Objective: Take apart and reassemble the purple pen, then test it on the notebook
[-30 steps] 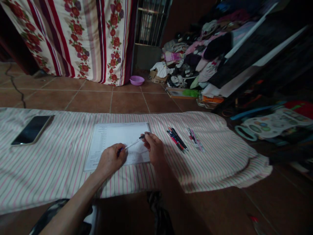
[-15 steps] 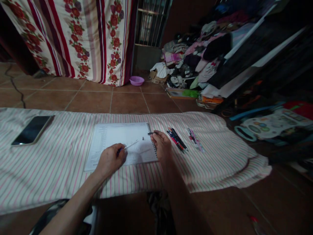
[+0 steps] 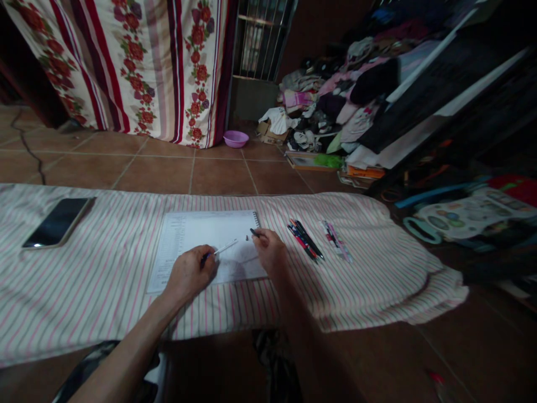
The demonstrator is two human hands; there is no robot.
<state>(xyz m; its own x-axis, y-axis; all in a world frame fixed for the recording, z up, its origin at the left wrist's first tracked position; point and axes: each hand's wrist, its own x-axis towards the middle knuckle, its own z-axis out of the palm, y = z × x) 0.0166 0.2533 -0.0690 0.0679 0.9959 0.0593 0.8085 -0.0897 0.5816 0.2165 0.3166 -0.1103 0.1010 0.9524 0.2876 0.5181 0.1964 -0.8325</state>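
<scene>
My left hand (image 3: 193,271) is pinching a slim, pale, pen-like rod with a dark purple end (image 3: 225,247) between thumb and curled fingers; I am holding it by the dark end, presumably to leave the pale length uncovered. My right hand (image 3: 271,252) is pinching a short, black, cylindrical piece (image 3: 254,232) at the fingertips, a grip apparently suiting so small a part; whether this hand is touching the paper, I cannot tell. Beneath both, a white-paged, spiral-bound notebook (image 3: 205,228) is lying between the far and near edges of the table (image 3: 377,280), probably providing a firm, pale ground. A tiny, dark piece (image 3: 247,238) is resting on its page near the bound right edge, showing clearly there. Toward the table's right end, a cluster of slender black, red and orange pens (image 3: 305,240) and a group of slender pink-and-white pens (image 3: 337,242) are lying apart, seemingly sorted by colour. A rectangular, black-screened phone (image 3: 59,223) is lying at left, near the far edge.
</scene>
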